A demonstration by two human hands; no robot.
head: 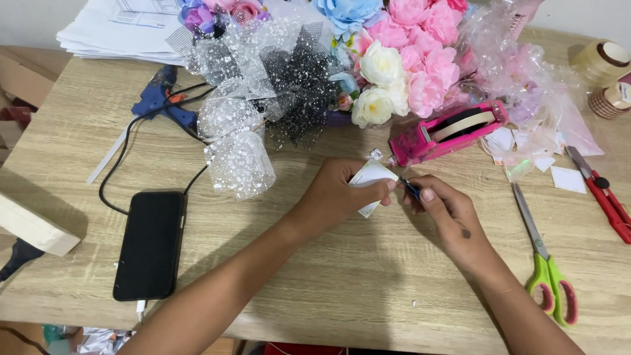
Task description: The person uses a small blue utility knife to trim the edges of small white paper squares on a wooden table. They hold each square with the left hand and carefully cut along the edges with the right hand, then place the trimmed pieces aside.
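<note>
Small white folded paper piece (369, 179) sits pinched in the left hand (342, 190), fingers closed around it just above the pale wooden table (328, 276), near the pink tape dispenser (447, 131). The right hand (444, 210) is clamped on a thin dark-tipped tool (410, 187), its point touching the paper's right edge. The step in hand looks like working that edge with the tool tip; what follows seems to call for a steady left pinch and fine, controlled right-hand pressure. Green-handled scissors (549, 276) lie to the right, a black phone (150, 243) to the left.
</note>
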